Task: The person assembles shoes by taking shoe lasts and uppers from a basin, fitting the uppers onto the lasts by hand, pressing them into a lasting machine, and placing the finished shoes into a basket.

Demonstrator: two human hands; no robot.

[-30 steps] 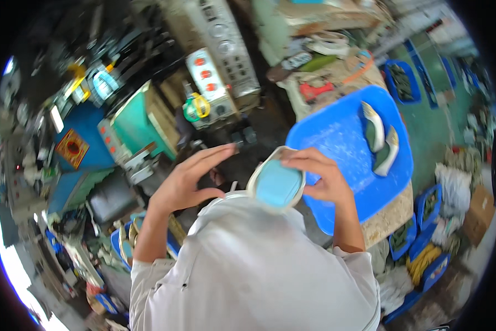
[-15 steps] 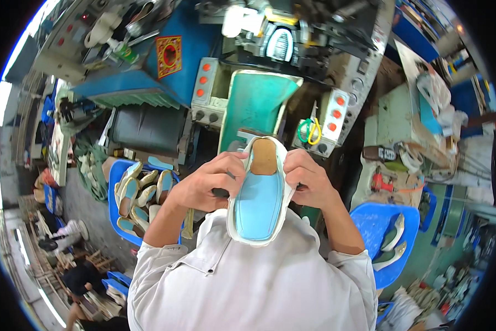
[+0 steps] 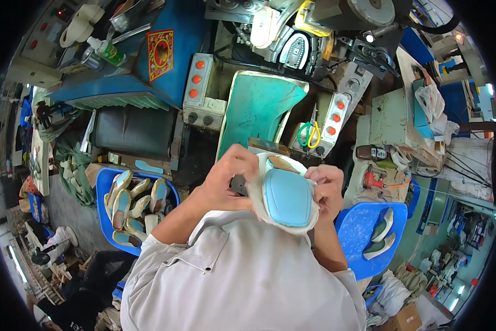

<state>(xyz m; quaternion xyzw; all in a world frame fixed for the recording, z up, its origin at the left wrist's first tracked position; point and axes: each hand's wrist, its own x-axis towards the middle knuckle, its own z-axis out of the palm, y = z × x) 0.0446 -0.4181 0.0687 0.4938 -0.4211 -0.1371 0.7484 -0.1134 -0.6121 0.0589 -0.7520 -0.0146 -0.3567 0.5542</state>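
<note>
An unfinished off-white shoe (image 3: 287,197), its light blue insole board facing up and a tan patch at the far end, is held in front of my chest. My left hand (image 3: 230,179) grips its left edge, thumb low on the side and fingers curled above. On the opposite edge, my right hand (image 3: 328,190) pinches the pale rim with bent fingers. The shoe is tilted, with its blue end nearer to me. Just beyond it lies the near end of a green tray (image 3: 259,110).
Several similar shoes fill a blue basin (image 3: 107,234) at left; two shoes lie in another blue basin (image 3: 363,215) at right. Button boxes (image 3: 198,83) (image 3: 334,118) flank the tray. Green-and-yellow-handled scissors (image 3: 309,133) rest by the right box. A machine (image 3: 295,49) stands ahead.
The shoe has tipped, so its far end looks foreshortened, and it has moved right and slightly up. Both hands have shifted with it, still gripping its edges. The view has shifted too.
</note>
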